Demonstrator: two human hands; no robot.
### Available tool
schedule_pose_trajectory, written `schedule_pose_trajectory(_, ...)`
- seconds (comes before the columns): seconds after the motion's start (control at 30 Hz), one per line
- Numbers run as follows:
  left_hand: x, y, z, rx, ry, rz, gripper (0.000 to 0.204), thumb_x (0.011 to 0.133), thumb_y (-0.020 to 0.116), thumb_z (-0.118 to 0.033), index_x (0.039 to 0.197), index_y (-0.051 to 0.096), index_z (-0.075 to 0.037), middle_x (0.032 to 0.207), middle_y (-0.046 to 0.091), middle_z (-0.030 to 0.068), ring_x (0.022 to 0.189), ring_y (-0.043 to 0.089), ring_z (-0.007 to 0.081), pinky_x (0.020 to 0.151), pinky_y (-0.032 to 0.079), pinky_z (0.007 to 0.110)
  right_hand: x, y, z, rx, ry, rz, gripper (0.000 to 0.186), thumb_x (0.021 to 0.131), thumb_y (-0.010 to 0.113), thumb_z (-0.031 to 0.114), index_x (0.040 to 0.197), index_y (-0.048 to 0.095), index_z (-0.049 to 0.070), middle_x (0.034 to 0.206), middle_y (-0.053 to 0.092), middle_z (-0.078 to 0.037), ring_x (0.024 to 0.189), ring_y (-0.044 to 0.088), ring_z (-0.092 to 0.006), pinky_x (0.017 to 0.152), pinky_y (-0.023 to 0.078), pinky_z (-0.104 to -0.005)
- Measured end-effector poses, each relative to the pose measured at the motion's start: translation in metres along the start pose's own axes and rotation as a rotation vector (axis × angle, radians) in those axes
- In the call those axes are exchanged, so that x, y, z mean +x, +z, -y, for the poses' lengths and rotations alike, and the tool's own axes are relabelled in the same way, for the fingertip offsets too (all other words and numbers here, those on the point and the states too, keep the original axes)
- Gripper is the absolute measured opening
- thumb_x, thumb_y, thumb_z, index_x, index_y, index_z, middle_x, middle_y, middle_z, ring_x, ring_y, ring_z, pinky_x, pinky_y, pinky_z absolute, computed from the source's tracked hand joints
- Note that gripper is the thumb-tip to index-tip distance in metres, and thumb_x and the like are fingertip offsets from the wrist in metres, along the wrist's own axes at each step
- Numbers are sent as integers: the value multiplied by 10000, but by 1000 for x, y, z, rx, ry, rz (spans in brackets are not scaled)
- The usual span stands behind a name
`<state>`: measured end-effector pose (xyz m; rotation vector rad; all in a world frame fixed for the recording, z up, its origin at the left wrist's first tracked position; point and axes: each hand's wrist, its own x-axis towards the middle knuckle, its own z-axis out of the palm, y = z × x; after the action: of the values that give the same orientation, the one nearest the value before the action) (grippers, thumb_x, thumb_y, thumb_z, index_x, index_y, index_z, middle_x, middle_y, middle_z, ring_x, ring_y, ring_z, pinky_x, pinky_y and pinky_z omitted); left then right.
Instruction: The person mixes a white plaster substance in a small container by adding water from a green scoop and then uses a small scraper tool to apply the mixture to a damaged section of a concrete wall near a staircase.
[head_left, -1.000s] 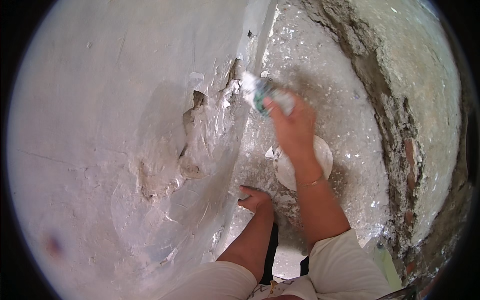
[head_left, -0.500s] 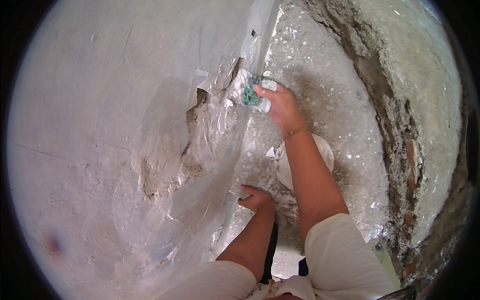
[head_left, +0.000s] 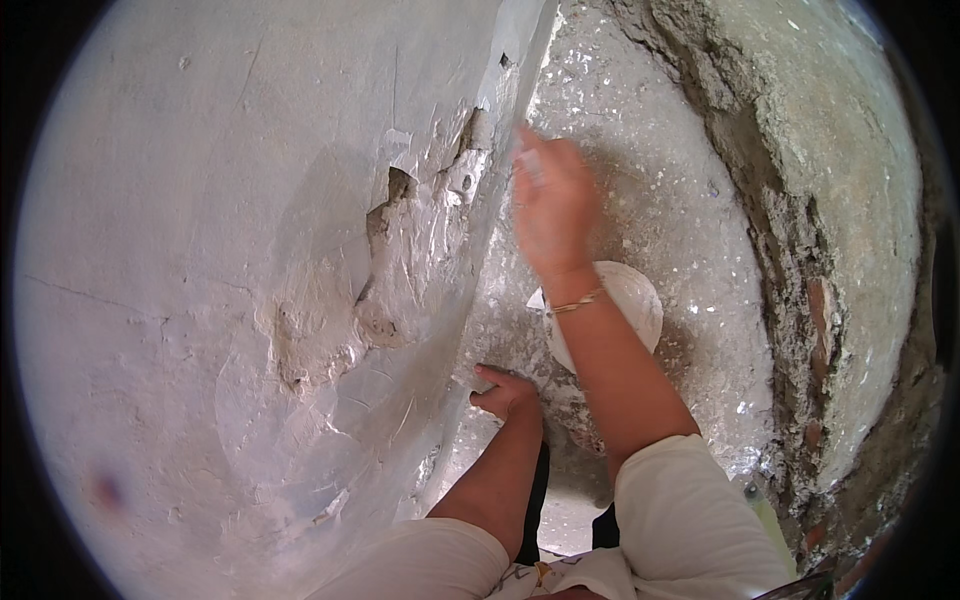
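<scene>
My right hand (head_left: 558,205) is lifted beside the lower part of the damaged wall (head_left: 425,220), fingers curled and smeared by motion. A pale bit shows between those fingers; the rest of whatever they hold is hidden. Patches of broken, peeling plaster with dark holes (head_left: 398,184) mark the wall to its left. Lower down, my left hand (head_left: 508,393) has its thumb and forefinger apart, with nothing between them, close to the wall's bottom edge. Under my right forearm lies a round white thing (head_left: 635,305), a bucket or a lid, partly covered by the arm.
Grey floor (head_left: 690,260), speckled with white flakes, stretches between the wall and a rough broken trench-like strip (head_left: 745,150) on the right. Reddish brick (head_left: 820,320) shows in that strip. A small white scrap (head_left: 537,299) lies beside the round white thing.
My right hand has turned and drawn slightly away from the wall; the green-and-white, plaster-smeared piece it held no longer shows clearly. My left hand has barely moved.
</scene>
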<state>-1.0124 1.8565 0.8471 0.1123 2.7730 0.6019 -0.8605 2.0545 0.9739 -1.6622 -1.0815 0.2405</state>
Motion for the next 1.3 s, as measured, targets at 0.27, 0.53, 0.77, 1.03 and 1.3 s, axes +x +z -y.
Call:
schedule_pose_trajectory(0.27,-1,-3,-4,38,-27,-31,872,879,426,-638,1285,335,129,1208,486,362,1117,519,479,957,412,531,-42,-28,20,-52,-69,287,452,696,629,9,1135,644,119,841,551,-80,780,570,-271,675,469,-368)
schedule_pose_trajectory(0.53,-6,-3,-7,-12,-3,20,881,881,431,-630,1298,322,138,1214,477,376,1099,535,478,960,421,516,-14,-2,11,-124,-75,132,363,746,589,61,1094,651,143,876,538,-69,866,579,-272,723,473,-394)
schedule_pose_trajectory(0.77,-11,-13,-13,-44,-10,56,877,887,435,-620,1318,287,129,1229,463,375,1117,520,479,969,415,520,-62,-60,-1,134,175,364,280,808,604,76,1083,644,96,974,649,-107,886,615,-302,774,477,-415)
schedule_pose_trajectory(1.03,-9,-9,-9,-47,10,48,854,895,422,-618,1301,301,123,1220,467,352,1110,525,470,953,427,519,-45,-195,-91,149,674,663,311,878,591,54,1168,544,-46,984,666,-141,864,603,-142,787,473,-281)
schedule_pose_trajectory(1.3,6,-5,10,-165,-32,138,849,914,385,-618,1307,288,128,1265,418,369,1162,485,467,971,420,500,-40,-175,-72,-401,346,824,373,817,558,84,1180,552,1,1084,613,-243,985,589,-405,865,465,-441)
